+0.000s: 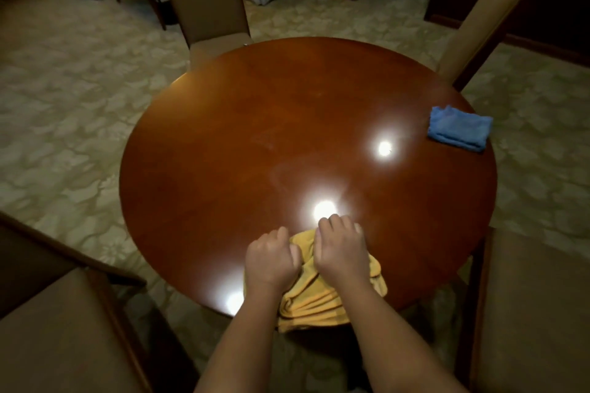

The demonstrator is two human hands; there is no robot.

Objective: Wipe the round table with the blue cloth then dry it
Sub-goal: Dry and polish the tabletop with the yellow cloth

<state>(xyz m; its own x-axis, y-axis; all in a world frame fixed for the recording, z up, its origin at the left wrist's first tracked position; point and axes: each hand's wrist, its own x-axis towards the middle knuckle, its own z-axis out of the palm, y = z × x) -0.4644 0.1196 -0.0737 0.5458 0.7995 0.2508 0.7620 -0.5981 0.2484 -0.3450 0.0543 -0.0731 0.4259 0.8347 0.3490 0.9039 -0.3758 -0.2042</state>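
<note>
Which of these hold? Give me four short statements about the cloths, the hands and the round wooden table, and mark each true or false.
1. The folded blue cloth lies at the right edge of the round brown wooden table, with no hand on it. True.
2. Both hands grip the blue cloth. False: the left hand and right hand grip the bunched yellow cloth.
3. The yellow cloth sits at the table's near edge. True.
4. A cup stands at the table's centre. False: only light reflections show there.
</note>
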